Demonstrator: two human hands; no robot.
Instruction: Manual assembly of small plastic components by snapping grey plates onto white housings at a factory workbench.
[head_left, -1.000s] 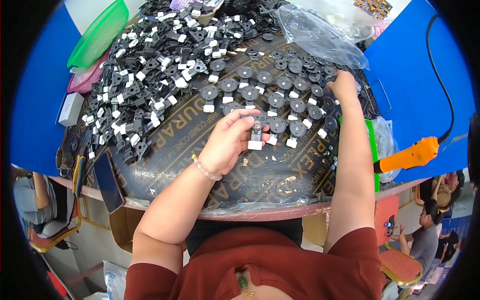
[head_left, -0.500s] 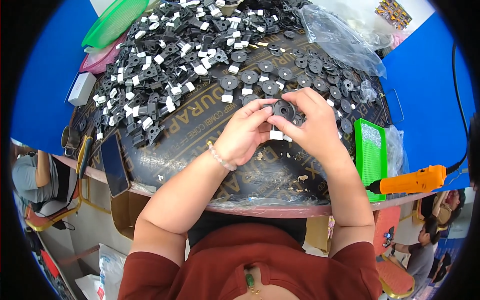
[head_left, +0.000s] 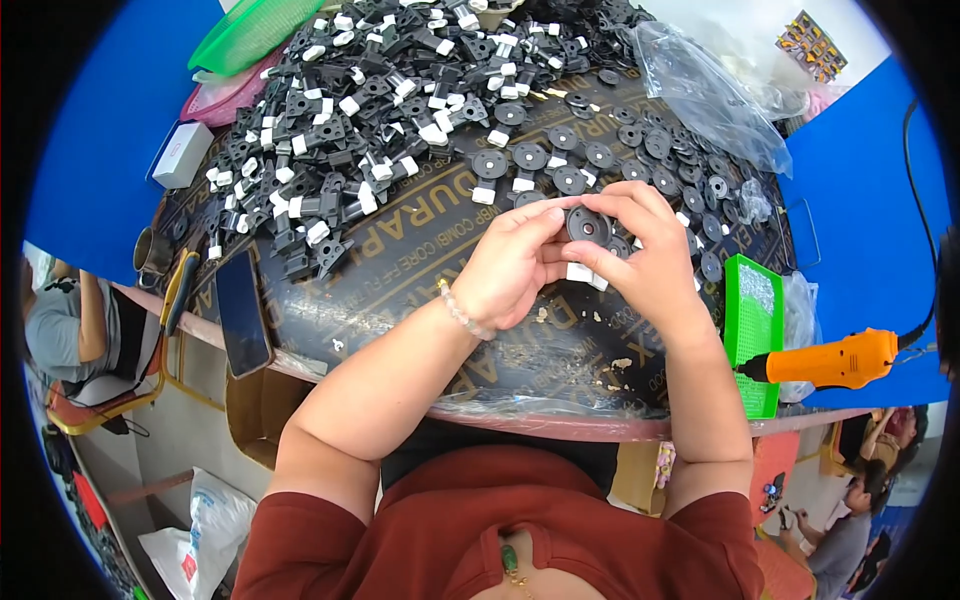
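Observation:
Between my two hands, just above the table, is a black plastic disc (head_left: 588,228) with a small hole in its middle. My left hand (head_left: 512,258) pinches its left edge with thumb and fingertips. The fingers and thumb of my right hand (head_left: 645,250) curl round its right side. Right below the disc a white block (head_left: 585,276) shows; whether it is joined to the disc I cannot tell. Beyond my hands lie several disc assemblies with white ends (head_left: 490,165). Loose black discs (head_left: 657,143) are piled to their right.
A large heap of black parts with white ends (head_left: 370,120) covers the far left. At right, an orange electric screwdriver (head_left: 835,360) reaches over a green tray (head_left: 735,345) of small screws. A phone (head_left: 243,315), pliers (head_left: 180,290) and a plastic bag (head_left: 705,85) lie around the table.
The view has shifted, so the whole scene sits slightly further right. Both hands keep hold of the disc, which looks slightly turned; the fingers have moved little.

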